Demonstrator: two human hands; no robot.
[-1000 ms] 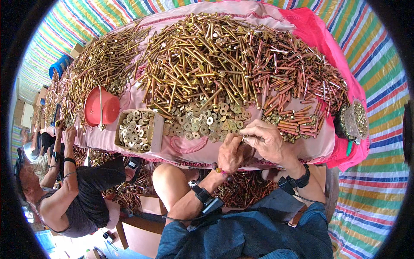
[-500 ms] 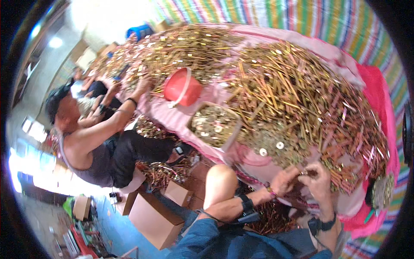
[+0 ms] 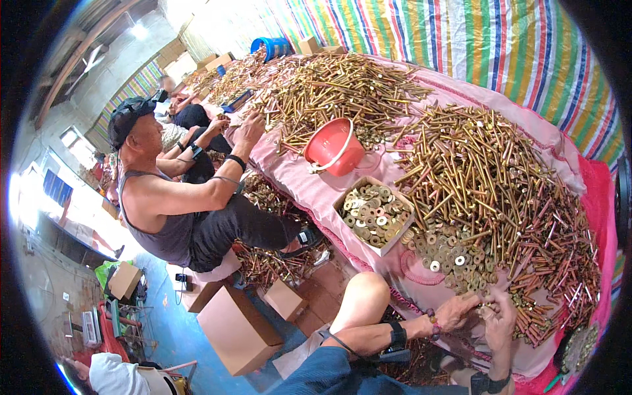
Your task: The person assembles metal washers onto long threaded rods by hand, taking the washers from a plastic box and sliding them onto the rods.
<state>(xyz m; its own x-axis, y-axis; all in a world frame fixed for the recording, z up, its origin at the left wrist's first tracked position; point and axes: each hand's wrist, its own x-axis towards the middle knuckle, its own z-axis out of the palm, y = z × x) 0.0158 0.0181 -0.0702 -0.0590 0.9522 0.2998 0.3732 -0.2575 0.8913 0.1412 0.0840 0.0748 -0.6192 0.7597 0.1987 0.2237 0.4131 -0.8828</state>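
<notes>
My left hand (image 3: pixel 457 312) and my right hand (image 3: pixel 500 317) meet over the near edge of the pink cloth (image 3: pixel 299 187). Their fingers are closed in pinches, tip to tip; the right one is somewhat blurred. Whatever small thing sits between them is too small to make out. Just beyond lie loose flat washers (image 3: pixel 451 258), greyish-brass with a few white ones. A large heap of brassy threaded bolts (image 3: pixel 467 171) rises behind them, with shorter reddish bolts (image 3: pixel 559 260) on the right side. Left of the washers stands an open carton (image 3: pixel 388 249) full of washers.
A red bucket (image 3: pixel 336 148) leans beside another bolt heap (image 3: pixel 342 89). To the left a co-worker (image 3: pixel 168 197) sits with both hands raised near that heap. Cardboard boxes (image 3: pixel 237 332) stand on the blue floor. A striped sheet (image 3: pixel 454 46) hangs behind; another person (image 3: pixel 118 375) is at lower left.
The view has swung left, so the cloth and heaps appear farther right and lower, and a person shows at lower left. My hands stay close together, fingers pinched.
</notes>
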